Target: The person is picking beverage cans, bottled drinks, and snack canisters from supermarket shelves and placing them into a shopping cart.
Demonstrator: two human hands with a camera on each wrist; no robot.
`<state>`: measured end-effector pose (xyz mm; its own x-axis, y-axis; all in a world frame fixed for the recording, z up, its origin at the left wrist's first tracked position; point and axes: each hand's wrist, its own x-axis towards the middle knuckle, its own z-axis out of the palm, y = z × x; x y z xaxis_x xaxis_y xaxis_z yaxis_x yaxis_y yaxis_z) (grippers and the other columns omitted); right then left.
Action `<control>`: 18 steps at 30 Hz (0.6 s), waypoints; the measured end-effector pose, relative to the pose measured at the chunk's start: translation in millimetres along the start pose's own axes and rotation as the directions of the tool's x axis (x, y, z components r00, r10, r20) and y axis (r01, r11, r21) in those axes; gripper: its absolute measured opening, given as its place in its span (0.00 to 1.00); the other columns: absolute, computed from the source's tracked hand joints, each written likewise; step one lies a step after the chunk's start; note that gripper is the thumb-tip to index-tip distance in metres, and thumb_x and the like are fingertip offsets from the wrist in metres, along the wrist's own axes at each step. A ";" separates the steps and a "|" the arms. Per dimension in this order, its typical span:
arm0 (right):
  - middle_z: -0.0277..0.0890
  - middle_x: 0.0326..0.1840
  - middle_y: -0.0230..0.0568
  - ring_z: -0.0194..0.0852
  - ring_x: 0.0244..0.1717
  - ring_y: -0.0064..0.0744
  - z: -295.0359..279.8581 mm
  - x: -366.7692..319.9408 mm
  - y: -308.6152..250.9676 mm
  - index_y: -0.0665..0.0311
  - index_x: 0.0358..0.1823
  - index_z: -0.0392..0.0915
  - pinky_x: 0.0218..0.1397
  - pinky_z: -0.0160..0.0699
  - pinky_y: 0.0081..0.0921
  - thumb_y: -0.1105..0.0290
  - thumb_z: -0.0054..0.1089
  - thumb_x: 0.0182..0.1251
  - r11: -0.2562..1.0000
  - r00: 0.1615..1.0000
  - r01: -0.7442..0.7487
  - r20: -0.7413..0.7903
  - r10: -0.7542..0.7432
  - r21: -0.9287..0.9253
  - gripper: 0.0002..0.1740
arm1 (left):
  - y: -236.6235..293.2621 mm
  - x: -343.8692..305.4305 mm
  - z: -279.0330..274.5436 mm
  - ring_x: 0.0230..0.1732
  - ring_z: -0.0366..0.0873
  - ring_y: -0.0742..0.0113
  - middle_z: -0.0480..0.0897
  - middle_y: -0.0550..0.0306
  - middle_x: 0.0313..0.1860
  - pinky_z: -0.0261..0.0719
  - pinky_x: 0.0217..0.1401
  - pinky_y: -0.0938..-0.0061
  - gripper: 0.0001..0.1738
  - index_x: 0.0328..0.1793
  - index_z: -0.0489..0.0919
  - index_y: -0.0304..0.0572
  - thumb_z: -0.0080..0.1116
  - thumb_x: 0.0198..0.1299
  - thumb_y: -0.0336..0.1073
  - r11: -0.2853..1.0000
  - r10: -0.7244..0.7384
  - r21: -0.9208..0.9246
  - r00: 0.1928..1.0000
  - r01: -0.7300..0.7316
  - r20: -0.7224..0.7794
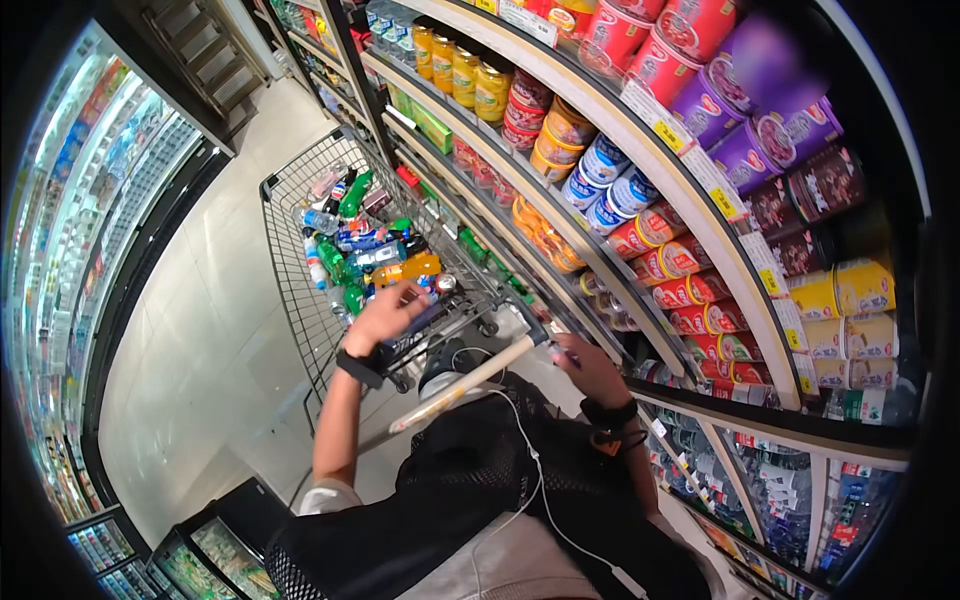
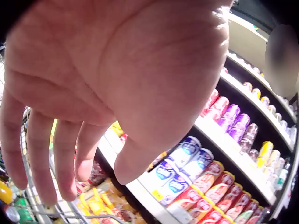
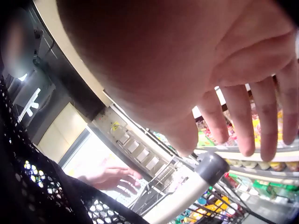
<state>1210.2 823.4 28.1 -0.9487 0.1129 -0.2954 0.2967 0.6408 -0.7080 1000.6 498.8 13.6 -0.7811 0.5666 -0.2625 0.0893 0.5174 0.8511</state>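
A shopping cart [image 1: 283, 262] stands in front of me, loaded with bottles and cans. My left hand [image 1: 388, 318] is raised above the near end of its basket, holding nothing. In the left wrist view the palm and loosely extended fingers [image 2: 41, 154] face the camera, with shelves behind them. The cart's pale handle [image 1: 465, 383] runs diagonally before my body. Close beside its dark right end cap [image 3: 212, 168] is my right hand [image 1: 592, 370], fingers relaxed and slightly bent, no item in its grasp. An orange bottle [image 1: 408, 270] and a green bottle [image 1: 354, 194] lie among the load.
Tall shelves on the right carry purple tubs [image 1: 742, 150], red cups [image 1: 690, 290] and yellow jars [image 1: 492, 92]. A lit refrigerated case [image 1: 70, 260] lines the left. Tiled floor [image 1: 190, 330] lies between. A wooden ladder [image 1: 205, 55] stands at the far end. A white cable [image 1: 538, 470] hangs across my front.
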 end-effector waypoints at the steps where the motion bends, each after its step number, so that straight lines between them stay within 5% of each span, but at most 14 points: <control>1: 0.76 0.58 0.53 0.75 0.59 0.46 10.7 7.1 3.2 0.67 0.62 0.71 0.60 0.73 0.34 0.56 0.60 0.68 0.999 0.999 0.042 -0.023 -0.042 -0.018 0.28 | -27.4 21.3 -10.6 0.39 0.83 0.60 0.84 0.48 0.37 0.79 0.45 0.68 0.15 0.47 0.80 0.37 0.59 0.60 0.40 0.998 0.031 -0.052 0.999 -0.031 -0.011; 3: 0.72 0.62 0.55 0.72 0.62 0.50 25.4 21.3 -7.2 0.66 0.66 0.67 0.63 0.70 0.35 0.54 0.59 0.68 0.998 0.998 0.061 -0.026 -0.060 0.014 0.31 | -68.5 63.6 -37.2 0.41 0.84 0.54 0.85 0.44 0.38 0.80 0.46 0.64 0.17 0.47 0.80 0.37 0.59 0.58 0.41 0.984 -0.110 0.138 0.994 0.112 -0.025; 5: 0.71 0.62 0.56 0.71 0.62 0.51 40.2 44.9 -24.4 0.66 0.67 0.65 0.62 0.71 0.36 0.54 0.59 0.68 0.997 0.997 0.049 -0.049 -0.052 -0.053 0.33 | -117.3 116.2 -64.8 0.43 0.84 0.49 0.85 0.42 0.39 0.80 0.47 0.61 0.19 0.46 0.81 0.37 0.59 0.57 0.44 0.935 -0.099 0.333 0.991 0.122 -0.087; 7: 0.73 0.59 0.55 0.77 0.54 0.50 60.8 76.2 -43.2 0.66 0.68 0.63 0.54 0.76 0.36 0.55 0.61 0.65 0.992 0.993 -0.073 -0.099 0.063 -0.099 0.35 | -163.8 180.0 -87.8 0.45 0.83 0.46 0.85 0.41 0.40 0.79 0.48 0.58 0.18 0.44 0.82 0.38 0.59 0.55 0.44 0.902 -0.149 0.385 0.978 0.194 -0.143; 9: 0.77 0.53 0.51 0.81 0.46 0.46 77.2 68.0 -38.4 0.62 0.65 0.67 0.47 0.79 0.36 0.58 0.62 0.63 0.950 0.955 0.008 -0.278 -0.100 -0.311 0.31 | -198.0 188.0 -99.1 0.47 0.81 0.42 0.84 0.37 0.42 0.78 0.49 0.54 0.17 0.41 0.81 0.35 0.59 0.54 0.42 0.860 -0.144 0.454 0.964 0.234 -0.224; 11: 0.80 0.47 0.44 0.82 0.41 0.42 96.5 89.4 -31.5 0.58 0.60 0.72 0.41 0.81 0.35 0.61 0.61 0.63 0.893 0.872 -0.296 -0.477 0.108 -0.338 0.25 | -278.9 335.7 -62.8 0.36 0.80 0.38 0.81 0.38 0.33 0.77 0.41 0.50 0.16 0.42 0.79 0.34 0.57 0.54 0.39 0.831 0.210 0.547 0.967 -0.099 -0.145; 12: 0.81 0.44 0.39 0.82 0.41 0.40 86.4 108.3 -38.4 0.56 0.56 0.75 0.38 0.81 0.33 0.62 0.60 0.62 0.900 0.855 -0.257 -0.518 0.042 -0.351 0.20 | -324.4 387.0 -62.5 0.32 0.79 0.40 0.80 0.41 0.30 0.77 0.35 0.53 0.15 0.45 0.78 0.35 0.55 0.54 0.36 0.782 0.290 0.585 0.956 -0.215 -0.036; 14: 0.80 0.42 0.38 0.81 0.39 0.40 87.0 110.5 -37.3 0.56 0.55 0.75 0.35 0.81 0.33 0.64 0.58 0.64 0.903 0.854 -0.240 -0.520 0.021 -0.357 0.18 | -324.1 411.8 -78.5 0.32 0.81 0.46 0.82 0.42 0.31 0.78 0.33 0.56 0.16 0.48 0.80 0.35 0.56 0.55 0.33 0.900 0.188 0.402 0.982 -0.170 -0.006; 16: 0.80 0.42 0.33 0.81 0.38 0.38 88.1 121.8 -36.1 0.52 0.53 0.75 0.33 0.81 0.34 0.66 0.58 0.64 0.912 0.882 -0.296 -0.448 0.147 -0.282 0.16 | -412.3 441.8 -99.2 0.53 0.76 0.37 0.77 0.34 0.56 0.75 0.57 0.52 0.29 0.64 0.71 0.31 0.56 0.54 0.32 0.765 0.188 0.634 0.980 -0.109 -0.058; 17: 0.81 0.44 0.31 0.82 0.39 0.37 88.4 130.6 -41.1 0.50 0.53 0.76 0.33 0.81 0.33 0.68 0.58 0.63 0.905 0.880 -0.348 -0.418 0.225 -0.246 0.15 | -403.1 466.2 -104.5 0.60 0.70 0.34 0.72 0.31 0.62 0.68 0.64 0.51 0.30 0.65 0.68 0.29 0.56 0.56 0.33 0.833 0.035 0.551 0.999 -0.052 0.041; 18: 0.81 0.44 0.31 0.82 0.39 0.37 89.1 134.2 -40.7 0.50 0.53 0.76 0.33 0.81 0.33 0.68 0.58 0.63 0.889 0.866 -0.379 -0.438 0.242 -0.257 0.15 | -418.9 452.1 -105.2 0.58 0.70 0.33 0.74 0.31 0.58 0.68 0.64 0.52 0.27 0.61 0.70 0.30 0.58 0.58 0.36 0.767 0.171 0.638 0.980 -0.068 -0.101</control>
<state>1080.5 744.8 -39.9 -0.7973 0.5857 -0.1458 0.5950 0.7222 -0.3527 545.1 470.8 -413.7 -0.8126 0.5791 -0.0655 0.5161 0.7673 0.3806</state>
